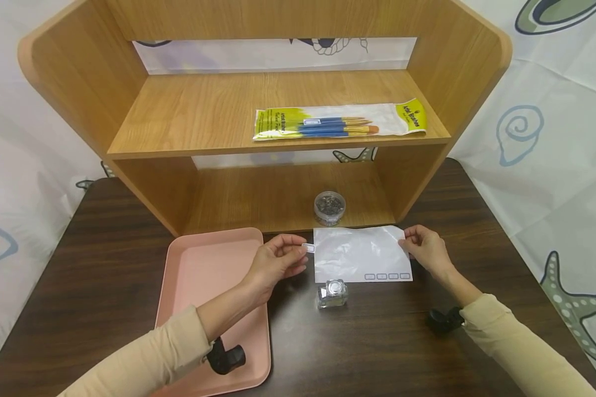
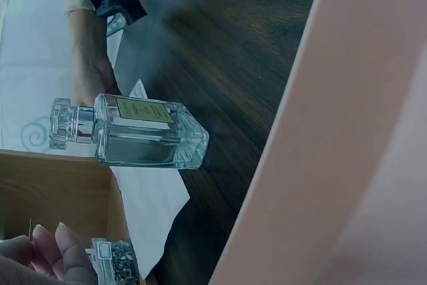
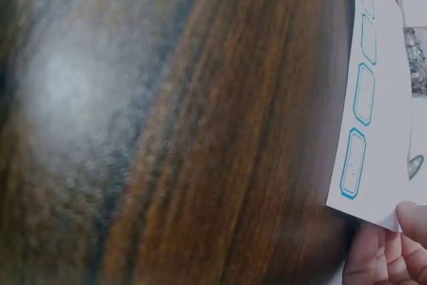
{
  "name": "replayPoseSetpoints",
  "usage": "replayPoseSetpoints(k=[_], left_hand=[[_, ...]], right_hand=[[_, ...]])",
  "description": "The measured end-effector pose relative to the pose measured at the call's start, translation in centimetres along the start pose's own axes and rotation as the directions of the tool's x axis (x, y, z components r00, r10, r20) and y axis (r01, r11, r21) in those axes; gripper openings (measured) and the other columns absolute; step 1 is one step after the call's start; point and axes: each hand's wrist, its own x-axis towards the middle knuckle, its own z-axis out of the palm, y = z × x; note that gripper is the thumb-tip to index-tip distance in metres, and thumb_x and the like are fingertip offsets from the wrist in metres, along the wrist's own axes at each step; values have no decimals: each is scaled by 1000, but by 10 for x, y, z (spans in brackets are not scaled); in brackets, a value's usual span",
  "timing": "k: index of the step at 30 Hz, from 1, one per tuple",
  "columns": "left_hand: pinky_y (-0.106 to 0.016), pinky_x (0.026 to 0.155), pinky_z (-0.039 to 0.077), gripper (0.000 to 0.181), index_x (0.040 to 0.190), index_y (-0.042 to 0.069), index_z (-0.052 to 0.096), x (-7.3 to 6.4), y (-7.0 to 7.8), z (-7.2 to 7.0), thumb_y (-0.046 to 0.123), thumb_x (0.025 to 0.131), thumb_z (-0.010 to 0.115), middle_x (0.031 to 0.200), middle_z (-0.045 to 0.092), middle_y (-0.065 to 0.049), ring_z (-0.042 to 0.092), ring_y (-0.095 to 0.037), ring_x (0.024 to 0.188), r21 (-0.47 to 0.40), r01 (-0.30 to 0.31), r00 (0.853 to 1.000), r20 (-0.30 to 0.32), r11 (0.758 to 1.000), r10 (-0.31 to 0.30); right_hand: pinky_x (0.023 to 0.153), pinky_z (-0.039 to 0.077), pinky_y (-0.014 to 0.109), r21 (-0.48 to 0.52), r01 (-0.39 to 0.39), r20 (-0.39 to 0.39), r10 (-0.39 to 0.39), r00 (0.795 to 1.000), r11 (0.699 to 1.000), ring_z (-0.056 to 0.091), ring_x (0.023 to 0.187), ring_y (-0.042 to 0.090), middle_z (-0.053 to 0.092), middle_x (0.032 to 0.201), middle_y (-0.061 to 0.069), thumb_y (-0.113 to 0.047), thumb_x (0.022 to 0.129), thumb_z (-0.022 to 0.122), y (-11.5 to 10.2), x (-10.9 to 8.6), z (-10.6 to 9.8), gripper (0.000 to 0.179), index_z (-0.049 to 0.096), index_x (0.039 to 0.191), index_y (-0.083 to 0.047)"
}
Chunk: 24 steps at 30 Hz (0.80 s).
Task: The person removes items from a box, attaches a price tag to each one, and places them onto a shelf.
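My left hand (image 1: 280, 259) pinches a small white label (image 1: 308, 248) with a dark border between thumb and fingertips. In the left wrist view that label is seen edge-on, as a thin line. My right hand (image 1: 427, 248) pinches the right edge of a white sticker sheet (image 1: 352, 251), its thumb on top. Several blue-bordered labels run along the sheet's near edge in the right wrist view. Just in front of the sheet stands a clear glass bottle (image 1: 331, 298) with a square stopper; the left wrist view shows a yellow-green label (image 2: 145, 110) on its side.
A wooden shelf unit (image 1: 278, 144) stands behind. On its lower level sits a clear round jar (image 1: 329, 207) of small metallic pieces. A packet of paintbrushes (image 1: 340, 121) lies on the upper level. The pink tray (image 1: 213, 259) is under my left forearm on the dark table (image 1: 377, 347).
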Motion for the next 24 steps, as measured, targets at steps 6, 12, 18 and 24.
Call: replayPoseSetpoints(k=[6,12,18,24], left_hand=[[-24,70,55,19,107,1,58,-2,1,4,0,89,61,82,64,5,63,-7,73,-3,3,1000,9,1000,-3],[-25,71,55,22,111,0,57,-3,3,9,2,89,61,81,63,6,64,-7,72,10,-4,1000,18,1000,3],[-35,78,55,23,110,1,59,-2,5,16,3,88,63,81,63,5,64,-8,73,33,-19,1000,21,999,18],[-35,78,55,23,110,0,59,-4,7,24,4,88,63,81,63,5,64,-9,74,73,-61,997,47,995,58]], right_hand=[[56,46,16,-93,45,-87,-53,995,995,56,69,17,63,86,18,-4,86,65,-1,-2,0,23,60,105,6],[57,39,11,-65,181,-204,-190,960,981,51,67,6,63,81,14,-1,83,67,-23,-5,6,15,64,97,5],[62,45,10,122,285,-150,-266,952,951,55,71,3,65,82,14,-2,86,66,-67,-17,20,11,65,95,4],[69,50,20,309,309,-30,-316,948,899,58,77,2,68,89,14,-4,87,65,-107,-34,37,10,67,96,1]])
